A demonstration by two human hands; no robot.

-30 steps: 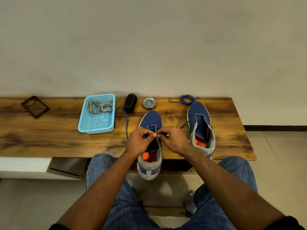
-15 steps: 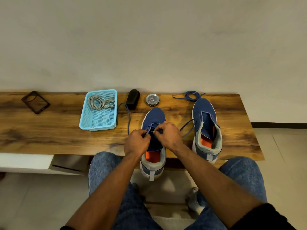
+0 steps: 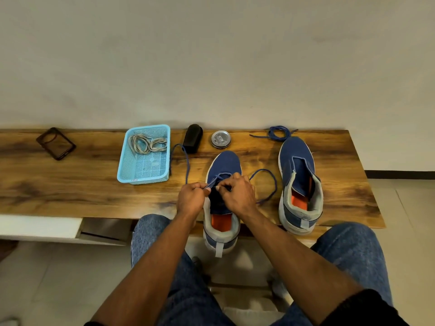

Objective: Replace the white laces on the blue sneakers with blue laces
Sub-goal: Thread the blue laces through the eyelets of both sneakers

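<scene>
I see the white laces (image 3: 147, 144) lying in the basket (image 3: 143, 177) — removal looks done. My left hand (image 3: 191, 200) and right hand (image 3: 238, 195) each pinch the blue lace (image 3: 187, 161) at the near sneaker's (image 3: 222, 170) lowest eyelets. The far sneaker (image 3: 297, 165) is bare, its coiled lace (image 3: 279, 132) waiting — most lacing remains.

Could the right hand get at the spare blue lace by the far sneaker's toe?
Probably yes, once freed: the spare lace lies in the open beyond the right sneaker, nothing covering it. But the right hand currently pinches the lace being threaded.
</scene>
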